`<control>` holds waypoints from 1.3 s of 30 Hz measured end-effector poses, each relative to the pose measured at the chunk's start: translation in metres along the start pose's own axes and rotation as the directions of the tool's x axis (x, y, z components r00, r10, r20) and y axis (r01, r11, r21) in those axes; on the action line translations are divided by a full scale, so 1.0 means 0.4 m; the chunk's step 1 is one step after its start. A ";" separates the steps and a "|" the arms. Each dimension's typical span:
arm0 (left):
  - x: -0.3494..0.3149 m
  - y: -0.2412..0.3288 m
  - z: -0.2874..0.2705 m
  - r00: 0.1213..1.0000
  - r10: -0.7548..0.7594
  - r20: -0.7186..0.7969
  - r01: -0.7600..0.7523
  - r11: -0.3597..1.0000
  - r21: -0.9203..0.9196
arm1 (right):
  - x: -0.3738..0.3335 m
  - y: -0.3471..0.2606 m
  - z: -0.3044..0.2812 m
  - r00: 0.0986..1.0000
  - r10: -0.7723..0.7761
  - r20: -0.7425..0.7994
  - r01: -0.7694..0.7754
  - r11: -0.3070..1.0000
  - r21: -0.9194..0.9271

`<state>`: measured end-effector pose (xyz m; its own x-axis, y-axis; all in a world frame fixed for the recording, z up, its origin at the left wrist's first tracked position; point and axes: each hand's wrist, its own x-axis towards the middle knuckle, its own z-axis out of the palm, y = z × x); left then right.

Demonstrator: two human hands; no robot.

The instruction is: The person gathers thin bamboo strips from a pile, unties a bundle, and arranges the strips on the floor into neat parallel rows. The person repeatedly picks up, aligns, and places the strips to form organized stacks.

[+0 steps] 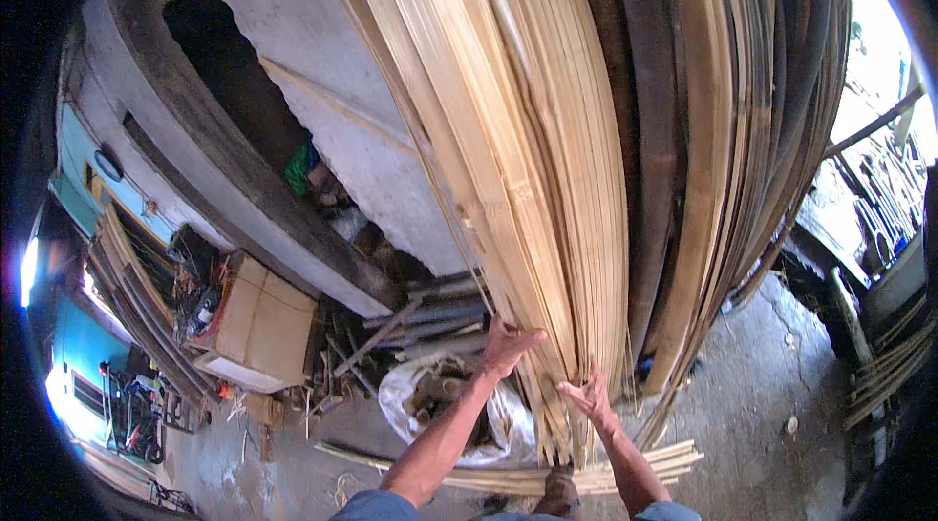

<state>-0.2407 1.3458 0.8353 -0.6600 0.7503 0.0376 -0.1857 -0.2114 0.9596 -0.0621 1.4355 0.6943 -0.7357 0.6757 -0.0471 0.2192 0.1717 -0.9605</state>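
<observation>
Long pale bamboo strips [508, 160] stand upright in a thick bundle in front of me, leaning on a wall, their lower ends near the floor. At the left edge of these strips is my left hand [508, 349], its thumb stretched across their front and apart from the fingers. Lower and farther right, my right hand [592, 398] is against the front of the bundle, thumb and fingers spread. Neither hand is visibly wrapped round a strip; some fingertips are hidden. One of my feet [558, 492] shows at the bottom, by the strip ends.
Darker bamboo strips [708, 130] lean on the right. Cut strips [655, 465] lie across the floor by my foot. A white sack [403, 402] with bamboo pieces stands left of the bundle. Farther left are a cardboard box [259, 321] and a parked motorcycle [137, 423].
</observation>
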 end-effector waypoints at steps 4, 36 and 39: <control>-0.051 0.046 0.093 0.992 -0.111 0.068 0.101 0.985 0.141 | -0.038 0.109 -0.017 1.000 0.012 0.015 -0.012 0.999 0.033; -0.919 0.939 -0.011 0.738 0.525 0.424 -0.674 0.612 0.413 | -1.009 -0.831 0.350 0.584 -0.281 -0.762 0.408 0.913 -0.024; -1.112 0.983 -0.002 0.804 0.392 0.447 -0.536 0.803 0.260 | -1.146 -0.874 0.425 0.519 -0.298 -0.801 0.405 0.911 -0.077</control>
<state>-0.0207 0.9286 1.1957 -0.2777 0.8007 0.5308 0.3936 -0.4092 0.8232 0.0899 0.9440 1.0049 0.0658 0.8738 0.4817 -0.0491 0.4850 -0.8731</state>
